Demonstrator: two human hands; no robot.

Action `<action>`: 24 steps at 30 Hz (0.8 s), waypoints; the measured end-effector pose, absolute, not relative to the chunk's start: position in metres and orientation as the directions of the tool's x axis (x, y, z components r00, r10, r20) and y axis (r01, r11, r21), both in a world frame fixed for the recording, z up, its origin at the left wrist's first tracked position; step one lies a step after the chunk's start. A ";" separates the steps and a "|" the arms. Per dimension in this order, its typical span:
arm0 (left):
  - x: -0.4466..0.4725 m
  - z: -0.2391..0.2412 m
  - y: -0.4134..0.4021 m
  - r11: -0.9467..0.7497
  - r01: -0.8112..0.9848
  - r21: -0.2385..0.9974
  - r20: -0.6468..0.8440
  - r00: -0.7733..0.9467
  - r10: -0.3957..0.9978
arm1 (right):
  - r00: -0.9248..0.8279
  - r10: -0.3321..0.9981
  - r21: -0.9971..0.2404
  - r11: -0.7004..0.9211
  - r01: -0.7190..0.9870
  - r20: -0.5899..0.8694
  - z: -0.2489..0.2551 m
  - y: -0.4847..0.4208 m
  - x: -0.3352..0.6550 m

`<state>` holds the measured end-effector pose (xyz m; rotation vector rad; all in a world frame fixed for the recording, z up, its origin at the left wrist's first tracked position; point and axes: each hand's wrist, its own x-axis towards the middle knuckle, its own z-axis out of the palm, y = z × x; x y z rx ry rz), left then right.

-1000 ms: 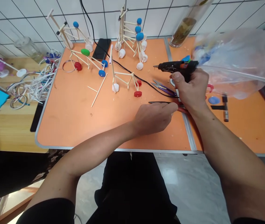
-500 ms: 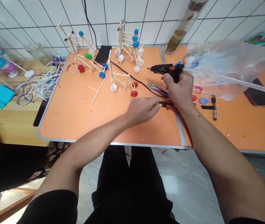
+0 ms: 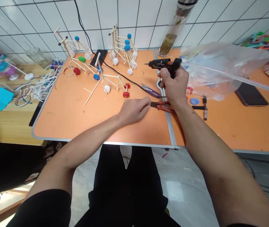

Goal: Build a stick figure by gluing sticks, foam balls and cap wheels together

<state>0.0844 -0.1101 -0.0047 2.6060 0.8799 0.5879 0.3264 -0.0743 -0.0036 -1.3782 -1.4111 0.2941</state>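
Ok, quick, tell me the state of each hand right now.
Left hand: closed, fingertips at the tip of the pliers; whether it grips anything cannot be told.
Right hand: closed, holding the glue gun.

Our left arm [image 3: 87, 142] comes in between 7 and 8 o'clock, bends at the elbow [image 3: 70, 167] and aims toward 2; the left grip [image 3: 134, 110] lies back uppermost, fingers [image 3: 144, 110] curled in. Our right arm [image 3: 210, 157] reaches from 4 o'clock toward 11, the right grip [image 3: 176, 85], at the left one's 2 o'clock, clenched.
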 end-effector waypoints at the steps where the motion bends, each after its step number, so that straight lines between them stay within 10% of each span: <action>1: 0.084 -0.004 -0.110 -0.745 0.504 0.436 0.270 0.717 0.643 | 0.319 0.807 -0.802 0.288 0.523 0.497 -0.002 -0.074 0.324; 24: 0.082 -0.004 -0.108 -0.644 0.433 0.631 0.289 0.639 0.713 | 0.410 0.848 -0.928 0.220 0.302 0.335 -0.002 -0.072 0.311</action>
